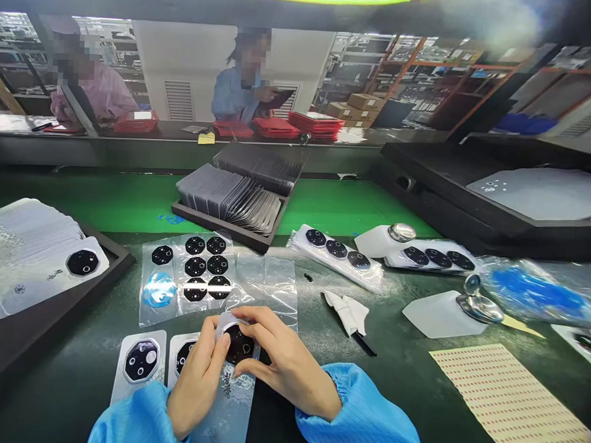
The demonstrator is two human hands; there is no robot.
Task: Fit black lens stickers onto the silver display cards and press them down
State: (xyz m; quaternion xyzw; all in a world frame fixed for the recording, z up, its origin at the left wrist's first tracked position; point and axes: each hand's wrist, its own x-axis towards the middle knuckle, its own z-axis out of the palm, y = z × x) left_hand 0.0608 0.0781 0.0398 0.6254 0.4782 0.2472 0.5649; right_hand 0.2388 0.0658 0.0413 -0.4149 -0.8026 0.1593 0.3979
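A pale grey phone back cover lies upright before me, with a black camera lens piece near its top. My left hand grips the cover's left edge, its thumb against the lens piece. Curled around the top and right of that piece is my right hand, fingers and thumb pressing at its rim. To the left are two more covers; the outer cover bears a dark octagonal lens piece, and my left hand partly hides the other. Just beyond, a clear film sheet carries several black lens pieces.
Fanned covers fill a tray at left; a divider box stands ahead. Rightward lie stacked lens strips, tweezers wrapped in white tissue, round metal pieces and a dotted sticker sheet. Two people work beyond the partition.
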